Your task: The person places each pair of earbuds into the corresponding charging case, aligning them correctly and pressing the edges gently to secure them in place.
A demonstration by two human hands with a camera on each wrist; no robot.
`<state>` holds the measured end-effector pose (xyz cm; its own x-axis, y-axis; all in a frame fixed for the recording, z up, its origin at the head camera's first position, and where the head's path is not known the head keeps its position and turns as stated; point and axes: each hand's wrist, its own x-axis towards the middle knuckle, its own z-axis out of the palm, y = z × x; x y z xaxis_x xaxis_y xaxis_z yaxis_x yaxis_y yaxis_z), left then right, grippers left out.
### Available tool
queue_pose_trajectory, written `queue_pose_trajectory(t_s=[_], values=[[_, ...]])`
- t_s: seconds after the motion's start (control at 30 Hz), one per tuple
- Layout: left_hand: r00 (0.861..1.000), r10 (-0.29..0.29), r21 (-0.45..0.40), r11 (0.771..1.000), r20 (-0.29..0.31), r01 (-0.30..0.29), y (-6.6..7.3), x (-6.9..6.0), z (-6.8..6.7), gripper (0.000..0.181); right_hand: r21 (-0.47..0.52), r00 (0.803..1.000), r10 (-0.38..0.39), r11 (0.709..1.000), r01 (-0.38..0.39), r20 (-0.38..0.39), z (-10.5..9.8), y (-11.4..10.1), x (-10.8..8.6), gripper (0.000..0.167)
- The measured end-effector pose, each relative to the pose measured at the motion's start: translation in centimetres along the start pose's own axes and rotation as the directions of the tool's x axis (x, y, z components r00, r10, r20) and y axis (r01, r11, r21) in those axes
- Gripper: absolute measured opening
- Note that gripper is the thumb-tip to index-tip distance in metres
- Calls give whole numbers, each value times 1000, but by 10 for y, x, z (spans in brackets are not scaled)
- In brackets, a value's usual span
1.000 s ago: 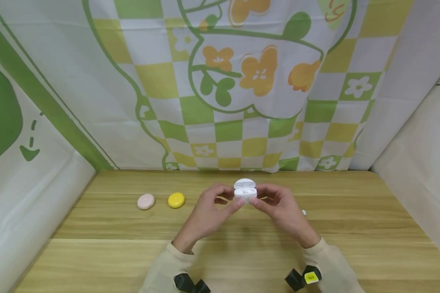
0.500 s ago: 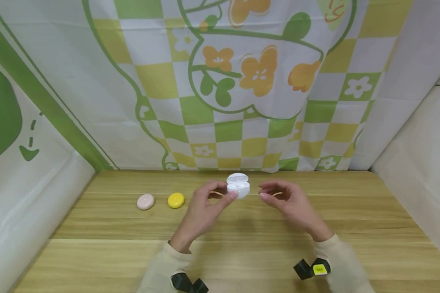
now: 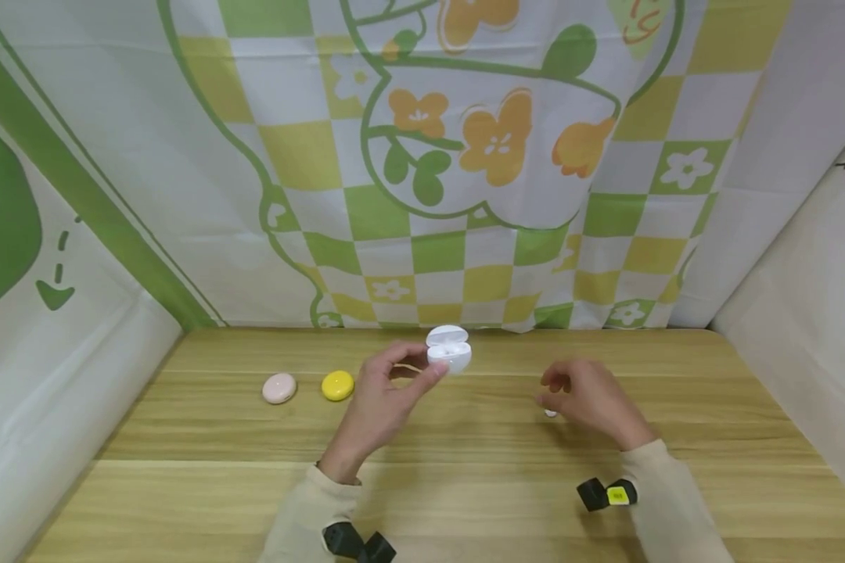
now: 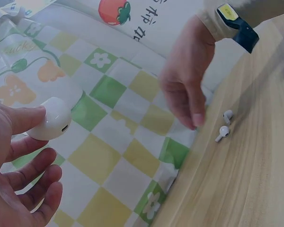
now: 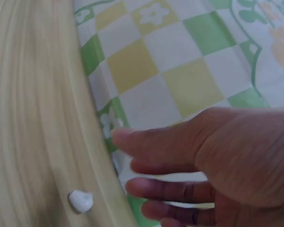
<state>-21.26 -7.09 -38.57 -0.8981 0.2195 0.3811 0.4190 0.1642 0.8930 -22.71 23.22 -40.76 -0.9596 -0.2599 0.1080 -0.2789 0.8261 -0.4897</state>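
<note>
A white earbud case (image 3: 449, 358) is pinched between the thumb and fingers of my left hand (image 3: 383, 395), raised above the table with its lid flipped up. In the left wrist view the same case (image 4: 57, 118) shows its underside and a small port. My right hand (image 3: 595, 400) hovers over the table to the right, fingers loosely bent and holding nothing. Two white earbuds lie on the wood; one earbud (image 4: 223, 133) is closer to that camera than the other earbud (image 4: 228, 116). Below my right fingertips, one earbud (image 5: 81, 201) appears, apart from them.
A pink round case (image 3: 279, 389) and a yellow round case (image 3: 338, 385) rest on the wooden table (image 3: 253, 500) at the left. A checked, flowered cloth (image 3: 440, 250) hangs along the table's back edge, with white cloth walls at both sides.
My right hand has let go of the earbud case and moved right, toward the earbuds. My left hand has shifted slightly left and up with the case.
</note>
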Motion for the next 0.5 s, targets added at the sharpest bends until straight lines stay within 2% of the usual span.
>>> queue_pose_trajectory(t_s=[0.17,0.33,0.5], values=[[1000,-2,-6,1000,-16,2,1,1,-2,19,-56,994,94,994,-91,54,4,7,-1,21],[1000,-17,-10,1000,-22,17,1,1,-3,20,-89,978,191,979,-183,90,7,10,-2,26],[1000,-19,-6,1000,-24,19,3,0,-4,20,-127,972,222,969,-211,76,12,15,-1,24]])
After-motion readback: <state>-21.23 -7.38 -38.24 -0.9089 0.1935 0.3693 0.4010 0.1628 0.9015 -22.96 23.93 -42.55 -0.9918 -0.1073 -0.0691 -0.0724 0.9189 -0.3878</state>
